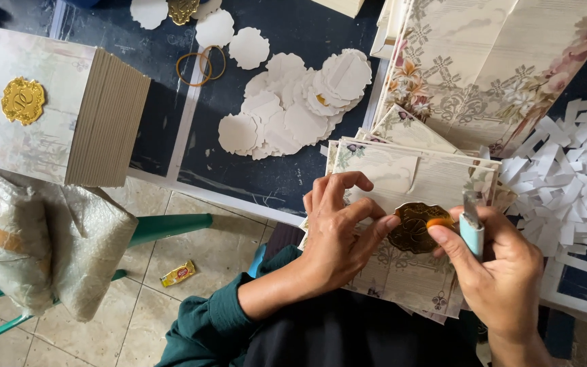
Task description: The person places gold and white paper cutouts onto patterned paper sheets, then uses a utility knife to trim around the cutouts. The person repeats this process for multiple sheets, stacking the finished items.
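My left hand (340,228) presses its fingertips on the left rim of a gold scalloped seal (412,228) lying on a floral cream card (402,180) at the top of a card stack on my lap. My right hand (494,261) holds a light blue utility knife (471,228), and its thumb, capped in orange, rests on the seal's right edge. The blade points up and away from me.
A heap of white scalloped paper discs (300,105) lies on the dark table (164,115) beside two rubber bands (198,66). A finished card stack with a gold seal (23,100) sits left. White paper strips (572,173) pile up right. A wrapped bundle (42,238) sits below.
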